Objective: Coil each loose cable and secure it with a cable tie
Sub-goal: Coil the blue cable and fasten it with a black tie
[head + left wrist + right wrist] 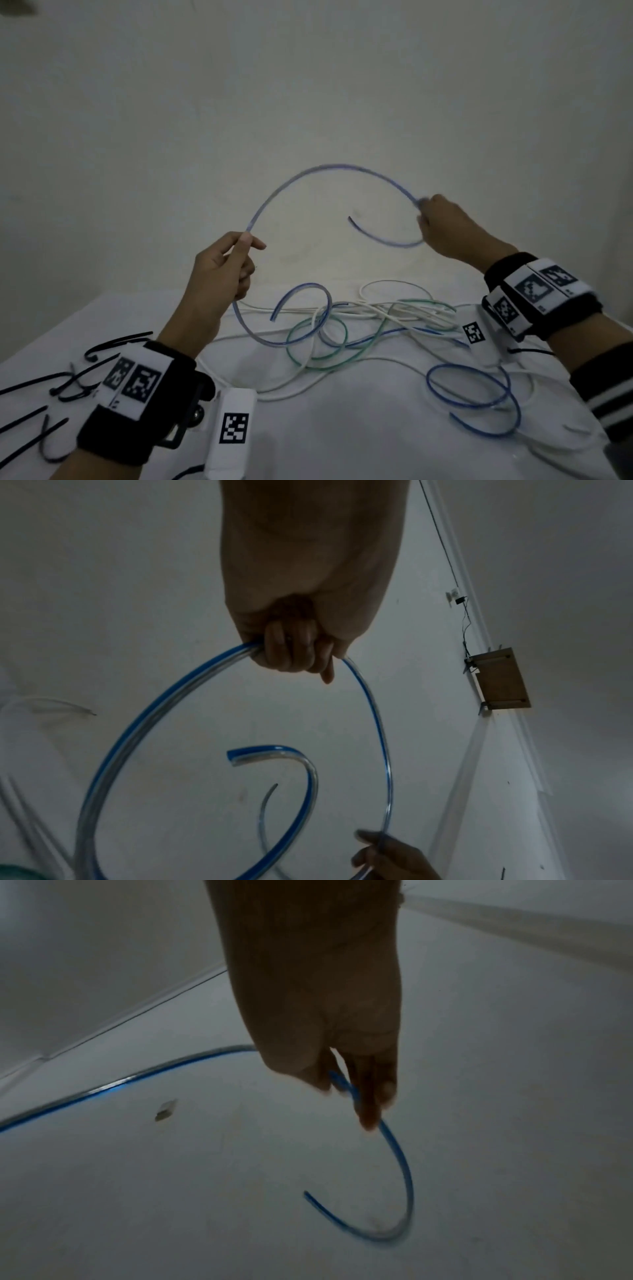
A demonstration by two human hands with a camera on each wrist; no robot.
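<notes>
Blue cable [329, 168] arched midair at 12 o'clock, pinched in curled left hand [224, 265] and right hand [445, 224]; white table [342, 438], cable tangle [370, 318], black ties [44, 387] at 8; pale wall [308, 85] behind.

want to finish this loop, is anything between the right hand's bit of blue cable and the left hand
Nothing visible. The blue cable arcs in open air from the left hand to the right hand, both gripping it. The tangle of cables lies on the table below, clear of the gap.
</notes>
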